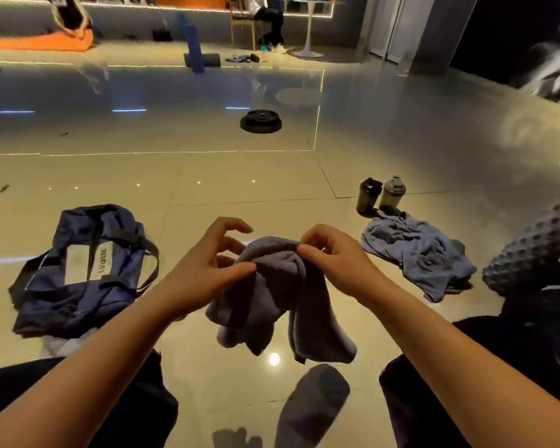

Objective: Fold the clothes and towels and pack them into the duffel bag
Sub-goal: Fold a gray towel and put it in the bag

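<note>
- Head view: the towel (282,299) hangs in the air between both hands, above the floor (207,195) and in front of the person's knees. It is bunched at the top and falls in loose, uneven flaps.
- It looks like soft terry cloth: light, limp, with no stiffness of its own, so it should drape wherever it is not supported. It does not look slippery, and a pinch ought to hold it without much force.
- To my eye the best places to take hold are two neighbouring corners or a straight hem, so the cloth falls flat. The present hold is on a gathered bunch, and no corner is clearly found yet.
- The right hand (332,257) pinches the top of the bunch between thumb and curled fingers, carrying part of the weight.
- The left hand (209,263) has its thumb pressed on the cloth at the top edge. Its fingers are spread and half curled above, away from the cloth, except perhaps one behind the fold, which I cannot tell for sure.
- The bag (81,270) lies slumped on the floor to the left, well apart from the towel; whether its zip is open is not clear.
- A second crumpled cloth (421,253) lies on the floor to the right, just in front of two bottles (380,195).
</note>
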Demonstrator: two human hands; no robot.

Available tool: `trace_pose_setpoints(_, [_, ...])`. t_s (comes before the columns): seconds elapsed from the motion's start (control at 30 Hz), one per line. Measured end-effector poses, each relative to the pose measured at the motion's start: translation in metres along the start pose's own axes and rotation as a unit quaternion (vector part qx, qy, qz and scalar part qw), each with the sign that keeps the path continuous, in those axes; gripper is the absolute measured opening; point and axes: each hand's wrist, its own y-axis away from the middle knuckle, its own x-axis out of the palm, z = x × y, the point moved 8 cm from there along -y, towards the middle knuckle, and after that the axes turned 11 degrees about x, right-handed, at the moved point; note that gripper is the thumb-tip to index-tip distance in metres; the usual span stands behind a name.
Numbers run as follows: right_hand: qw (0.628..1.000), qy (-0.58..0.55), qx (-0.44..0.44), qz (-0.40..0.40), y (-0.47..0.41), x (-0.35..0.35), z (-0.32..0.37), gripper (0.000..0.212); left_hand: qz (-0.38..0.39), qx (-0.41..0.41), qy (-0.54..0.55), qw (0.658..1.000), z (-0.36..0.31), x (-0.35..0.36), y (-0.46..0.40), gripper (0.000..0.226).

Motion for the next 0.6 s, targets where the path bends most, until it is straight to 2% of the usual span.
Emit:
trace_pose_setpoints(0.17, [0.996, 0.080, 0.027, 0.012, 0.009, 0.016, -0.002, 0.009, 0.045, 0.063, -0.121, 0.990, -0.014, -0.011, -0.003, 0.039])
trace_pose_setpoints(0.27, [0.993, 0.117, 0.028, 0.013, 0.003, 0.001, 0.005, 0.005, -0.010, 0.073, -0.077, 0.994, -0.013, -0.012, -0.019, 0.032])
trace_pose_setpoints(0.33, [0.990, 0.143, 0.006, 0.001, 0.002, -0.005, 0.014, 0.011, -0.064, 0.064, -0.039, 0.995, -0.009, -0.011, -0.036, 0.027])
trace_pose_setpoints(0.43, [0.985, 0.167, -0.040, 0.034, 0.013, 0.008, 0.015, 0.017, -0.131, 0.039, 0.005, 0.991, 0.001, -0.008, -0.061, 0.022])
trace_pose_setpoints(0.53, [0.987, 0.149, -0.047, 0.035, 0.017, 0.017, 0.000, 0.031, -0.149, 0.000, 0.069, 0.986, 0.016, -0.004, -0.077, 0.021])
trace_pose_setpoints(0.6, [0.991, 0.127, -0.047, 0.019, 0.007, 0.016, -0.003, 0.033, -0.145, -0.010, 0.081, 0.986, 0.022, 0.000, -0.080, 0.020])
